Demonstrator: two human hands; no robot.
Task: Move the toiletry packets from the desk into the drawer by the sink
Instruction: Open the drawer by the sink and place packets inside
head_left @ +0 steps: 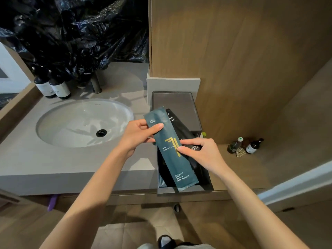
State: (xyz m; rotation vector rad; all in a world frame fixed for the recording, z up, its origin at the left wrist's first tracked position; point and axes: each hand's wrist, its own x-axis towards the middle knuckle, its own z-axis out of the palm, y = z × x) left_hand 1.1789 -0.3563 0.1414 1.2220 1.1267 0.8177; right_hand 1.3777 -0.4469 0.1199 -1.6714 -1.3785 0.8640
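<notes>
teal packet [169, 150] held over the open drawer [206, 177]

left hand [138, 135] pinches its far end, right hand [201, 153] grips the middle along with what seems a black packet [181, 130], right of the sink [84, 123].

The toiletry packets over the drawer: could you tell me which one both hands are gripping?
The teal packet with gold lettering, pinched by the left hand and right hand. The black packet sits behind it.
</notes>
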